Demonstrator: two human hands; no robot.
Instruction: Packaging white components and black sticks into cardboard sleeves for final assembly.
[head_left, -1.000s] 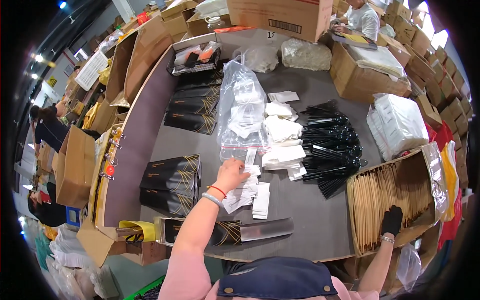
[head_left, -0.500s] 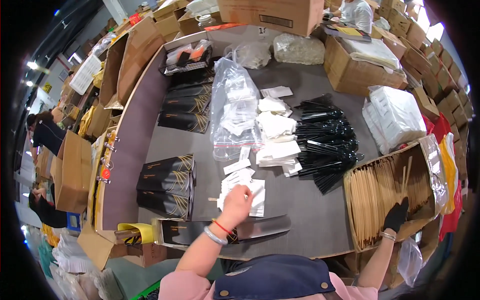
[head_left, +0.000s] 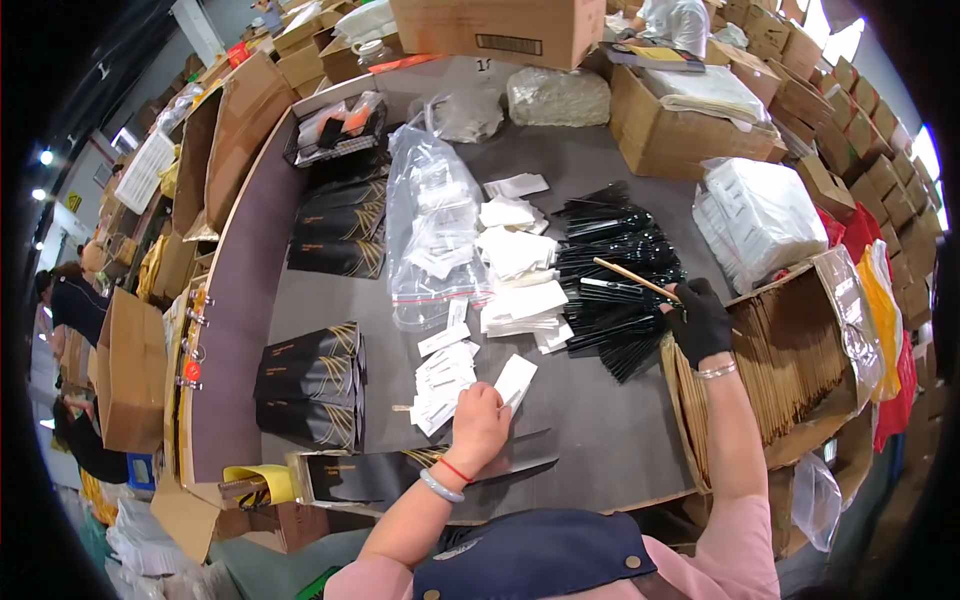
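My left hand (head_left: 482, 425), bare, pinches a white paper slip (head_left: 516, 381) just right of a fanned pile of white slips (head_left: 443, 382). In a black fingerless glove, my right hand (head_left: 700, 318) is closed around a thin wooden stick (head_left: 628, 275), which points up and left above a heap of shiny black slender items (head_left: 615, 240). Right of that hand stands a carton (head_left: 850, 335) packed with rows of similar sticks (head_left: 790, 370). Below my left hand lies a long black sleeve (head_left: 370, 472) with gold lines.
More black sleeves (head_left: 308, 375) lie on the left. A clear plastic bag (head_left: 428, 215) of slips sits mid-table, beside stacked white slips (head_left: 522, 300). White packs in plastic (head_left: 760, 220) and a cardboard box (head_left: 680, 130) stand at the right. A wire basket (head_left: 335, 130) is far left.
My right hand has come up and left out of the stick carton, carrying a stick. A slip is now raised in my left hand. The whole view has shifted a little.
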